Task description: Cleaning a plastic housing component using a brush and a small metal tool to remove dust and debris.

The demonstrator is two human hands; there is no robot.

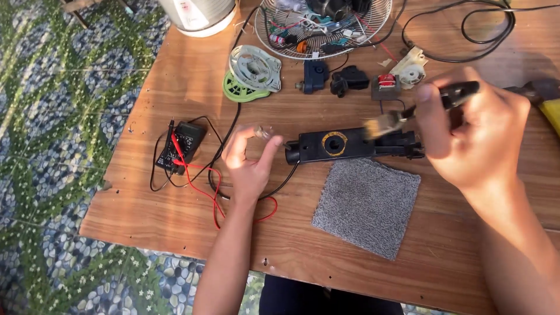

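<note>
The black housing, an elongated plastic part w/ a round yellow-ringed dial on top, lies flat on the wooden table, long axis running left-right, just above the grey cloth pad; the pad sits near enough to catch debris or rest parts, but the housing is not on it.

Left hand: thumb and fingers curl loosely at the housing's left end, where the black cord exits; a small pale item sits at the fingertips, poss. a knob or bulb, too blurred to identify; the hand appears to steady that end so the part does not slide; firmness of the grip cannot be told.

Right hand: clenched on the dark handle of a small brush; bristles are motion-blurred, angled down over the housing's right half, touching or just above it; handle is held pen-style, which gives fine control at the tip.

Surroundings: multimeter w/ red and black leads lies left, apart from the work; green and white round covers, small black parts and a red-wound coil sit in a row along the far side; a wire fan guard serves as a tray for loose pieces; white appliance at the far-left corner.
</note>
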